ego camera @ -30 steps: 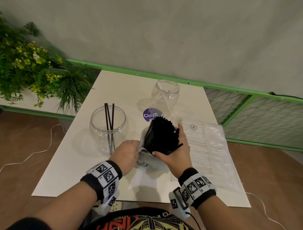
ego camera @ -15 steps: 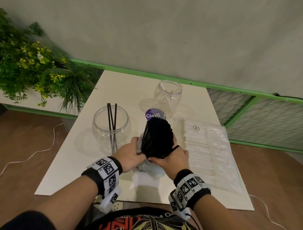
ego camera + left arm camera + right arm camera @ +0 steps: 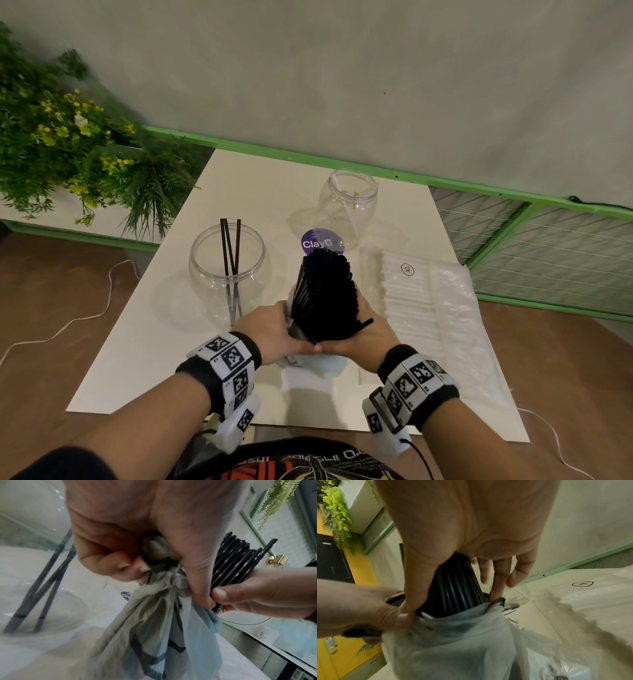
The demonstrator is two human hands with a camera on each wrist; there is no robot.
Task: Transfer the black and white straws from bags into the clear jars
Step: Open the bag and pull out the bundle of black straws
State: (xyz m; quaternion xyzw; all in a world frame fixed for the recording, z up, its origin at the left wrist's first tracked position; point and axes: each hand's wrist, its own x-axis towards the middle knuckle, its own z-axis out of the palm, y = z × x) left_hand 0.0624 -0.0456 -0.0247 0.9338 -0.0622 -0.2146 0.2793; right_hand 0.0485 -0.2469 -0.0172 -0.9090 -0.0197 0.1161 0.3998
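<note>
Head view showed the right hand [image 3: 368, 334] wrapped around the black straws [image 3: 325, 294] while the left hand [image 3: 270, 329] pinched the bag [image 3: 318, 365] above the bench [image 3: 137, 359], so drawing the bundle straight up, bag held down, seemed wisest before tipping it into the near jar [image 3: 227, 270].

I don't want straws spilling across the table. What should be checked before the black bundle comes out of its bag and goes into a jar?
1. Right hand grips the black straw bundle: ok.
2. Left hand holds the bag down: ok.
3. Bundle is tidy: not ok, one straw juts out sideways.
4. Left jar is open, holding only a few black straws: ok.
5. Bundle bottom is free of the bag: cannot tell.
</note>
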